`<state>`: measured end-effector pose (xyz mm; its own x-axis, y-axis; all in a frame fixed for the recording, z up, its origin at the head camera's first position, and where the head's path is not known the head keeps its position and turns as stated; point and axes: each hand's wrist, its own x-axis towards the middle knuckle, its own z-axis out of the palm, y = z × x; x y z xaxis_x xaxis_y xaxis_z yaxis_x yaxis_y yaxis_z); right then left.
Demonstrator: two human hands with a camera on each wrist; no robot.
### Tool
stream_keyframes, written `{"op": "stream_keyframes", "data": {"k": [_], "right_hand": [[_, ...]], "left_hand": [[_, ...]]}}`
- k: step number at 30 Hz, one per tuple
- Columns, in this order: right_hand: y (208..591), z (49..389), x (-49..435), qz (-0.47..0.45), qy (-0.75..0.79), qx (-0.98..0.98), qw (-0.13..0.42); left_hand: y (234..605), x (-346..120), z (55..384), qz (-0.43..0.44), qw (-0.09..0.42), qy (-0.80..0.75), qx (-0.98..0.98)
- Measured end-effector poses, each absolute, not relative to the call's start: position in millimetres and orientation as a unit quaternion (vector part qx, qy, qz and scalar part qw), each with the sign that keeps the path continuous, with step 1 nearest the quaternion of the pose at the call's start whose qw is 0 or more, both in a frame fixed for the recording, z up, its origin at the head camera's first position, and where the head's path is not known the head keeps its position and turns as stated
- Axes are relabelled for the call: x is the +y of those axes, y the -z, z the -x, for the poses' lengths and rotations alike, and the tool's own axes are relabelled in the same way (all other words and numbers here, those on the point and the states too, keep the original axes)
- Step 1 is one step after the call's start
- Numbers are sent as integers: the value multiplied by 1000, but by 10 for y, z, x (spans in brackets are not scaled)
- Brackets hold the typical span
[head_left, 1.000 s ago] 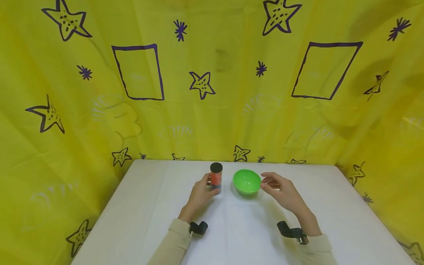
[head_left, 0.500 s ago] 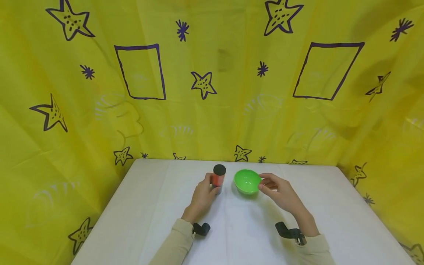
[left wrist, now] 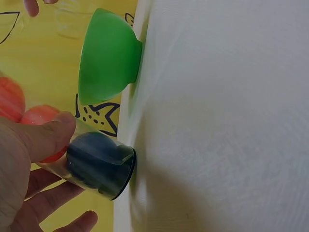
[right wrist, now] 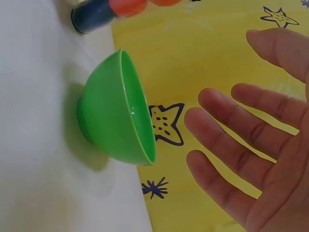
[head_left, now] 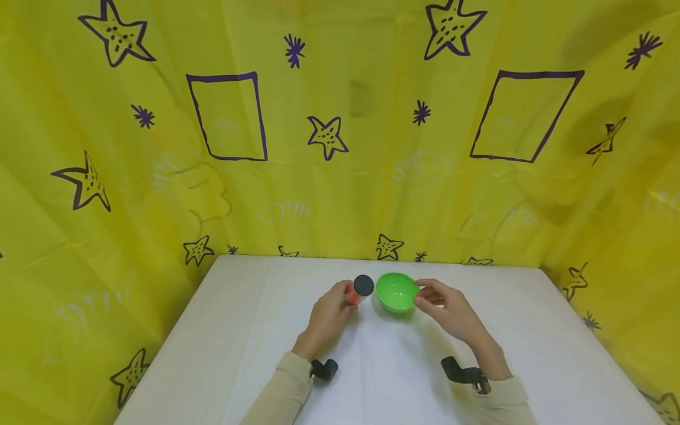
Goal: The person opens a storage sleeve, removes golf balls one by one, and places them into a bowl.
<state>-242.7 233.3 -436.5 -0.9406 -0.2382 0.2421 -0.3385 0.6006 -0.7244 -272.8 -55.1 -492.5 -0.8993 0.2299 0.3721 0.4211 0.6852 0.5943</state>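
My left hand (head_left: 325, 316) grips a clear tube (head_left: 356, 296) with a round black lid (head_left: 363, 285), its top leaning right toward the bowl. Through its wall in the left wrist view show red-orange balls (left wrist: 41, 114) and a dark blue ball (left wrist: 91, 157) at the lower end, which is close over the table. The thumb lies along the tube, the other fingers behind it. A green bowl (head_left: 395, 293) stands upright just right of the tube, with nothing in it. Beside its right rim is my right hand (head_left: 453, 310), fingers loosely extended, holding nothing; the right wrist view shows a gap to the bowl (right wrist: 113, 113).
A white-covered table (head_left: 382, 378) lies under both hands. Yellow curtain (head_left: 361, 195) with drawn stars and frames hangs behind its far edge and along both sides. Each wrist carries a black camera mount (head_left: 325, 369).
The left hand has moved slightly right, and the tube has gone from upright to tilted toward the bowl. The right hand has shifted slightly left toward the bowl, which stays in place.
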Motion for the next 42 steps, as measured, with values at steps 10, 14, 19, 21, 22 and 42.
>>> {"op": "stream_keyframes", "data": {"k": [10, 14, 19, 21, 22, 42], "right_hand": [[4382, 2417, 2224, -171, -428, -886, 48], [4390, 2404, 2154, -183, -439, -878, 46], [4404, 2395, 2030, -191, -458, -867, 35], [4419, 2396, 1978, -188, -461, -866, 34], [4427, 2397, 1955, -186, -462, -867, 34], [4466, 2388, 1794, -125, -440, -889, 31]], "left_hand": [[4819, -554, 2718, 198, 119, 325, -917], [4771, -564, 2706, 204, 117, 318, -918], [4714, -569, 2682, 220, 122, 300, -920], [4691, -569, 2673, 228, 119, 293, -921], [4680, -569, 2668, 232, 116, 292, -921], [4660, -619, 2663, 280, 101, 280, -913]]}}
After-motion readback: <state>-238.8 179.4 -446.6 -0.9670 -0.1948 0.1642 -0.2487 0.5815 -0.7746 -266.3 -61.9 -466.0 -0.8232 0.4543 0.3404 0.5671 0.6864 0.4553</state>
